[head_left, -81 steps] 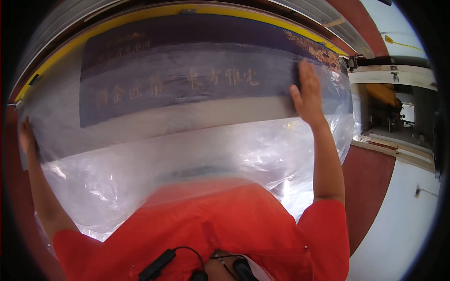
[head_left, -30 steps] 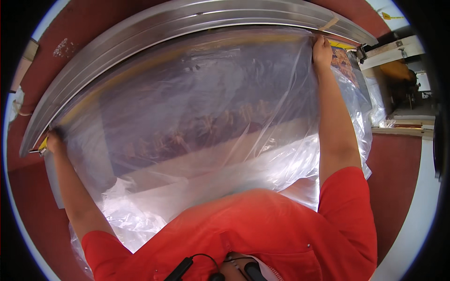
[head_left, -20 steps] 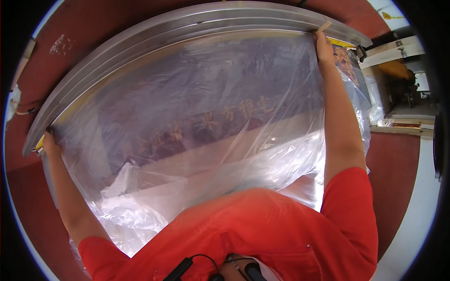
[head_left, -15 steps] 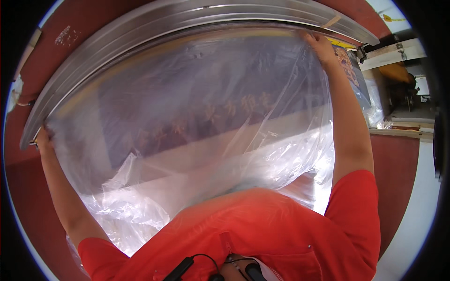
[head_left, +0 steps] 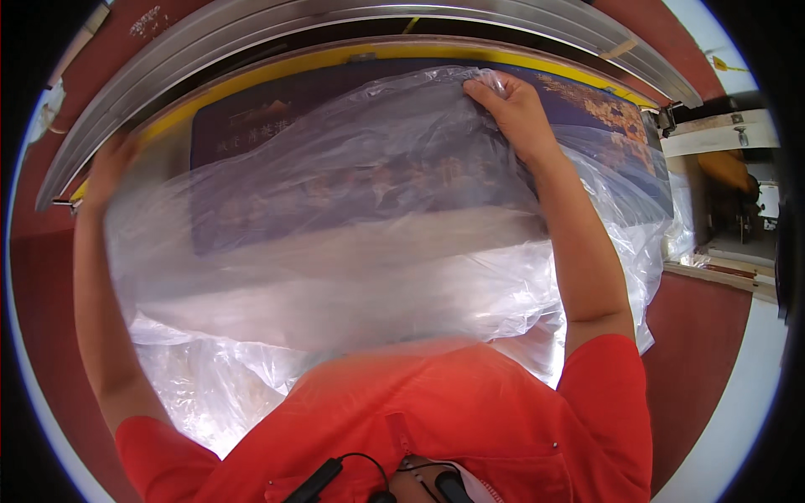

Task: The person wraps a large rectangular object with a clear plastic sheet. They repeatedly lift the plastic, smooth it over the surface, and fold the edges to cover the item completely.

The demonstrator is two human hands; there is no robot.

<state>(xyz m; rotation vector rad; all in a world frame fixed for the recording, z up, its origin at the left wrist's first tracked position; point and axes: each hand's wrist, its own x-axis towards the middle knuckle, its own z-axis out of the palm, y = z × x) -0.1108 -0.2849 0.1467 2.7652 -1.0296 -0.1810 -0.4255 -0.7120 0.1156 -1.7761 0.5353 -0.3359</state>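
A thin clear plastic sheet (head_left: 360, 176) spreads in folds from the far side down toward my red shirt. My right hand (head_left: 511, 105) pinches its bunched upper edge, right of the middle. Below the sheet lies a dark blue panel (head_left: 239, 126) with gold printing and an orange pattern at its right end. My left hand (head_left: 113, 163) is at the far left, beside the end of a yellow strip (head_left: 310, 60) and close to the sheet's left edge. Motion smears its fingers, so whether it holds the sheet does not show.
A long curved-looking silver metal bar (head_left: 335, 12) runs across the far side, with a dark gap between it and the yellow strip. A small metal fitting (head_left: 668, 117) sits at its right end. Reddish-brown surface (head_left: 696, 352) shows at the right.
The sheet's upper edge has come away from the far bar, baring the blue panel and yellow strip. My right hand has moved left and nearer with it; my left hand has shifted farther up.
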